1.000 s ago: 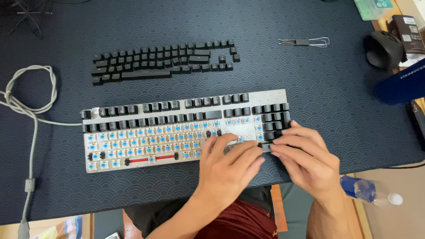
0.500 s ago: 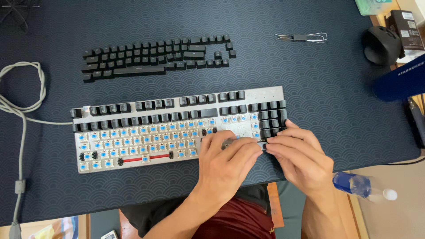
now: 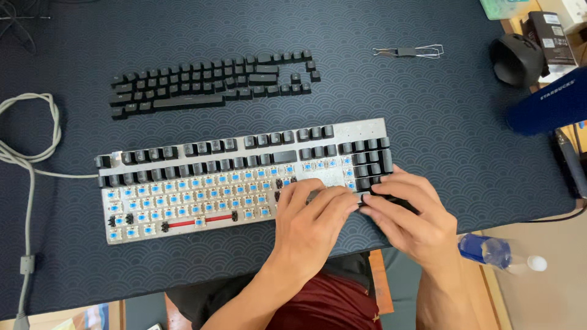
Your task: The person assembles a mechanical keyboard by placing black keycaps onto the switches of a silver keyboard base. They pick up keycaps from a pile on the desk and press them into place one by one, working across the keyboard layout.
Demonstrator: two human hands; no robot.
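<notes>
A silver mechanical keyboard lies on a dark patterned desk mat. Its top two rows and right block carry black keycaps; the lower rows show bare blue switches. My left hand rests on the keyboard's lower right part, fingers curled over the switches. My right hand lies at the keyboard's right end, fingertips pressing on black keycaps there. The fingertips of both hands nearly meet. Whether either hand holds a loose keycap is hidden. Loose black keycaps sit laid out in rows above the keyboard.
A wire keycap puller lies at the mat's upper right. A black mouse and a blue tube-shaped object sit at the right. A grey cable loops at the left. A plastic bottle lies below the desk edge.
The view has shifted slightly, so everything sits a little lower left. Both hands stay on the keyboard's right end with only small finger movements.
</notes>
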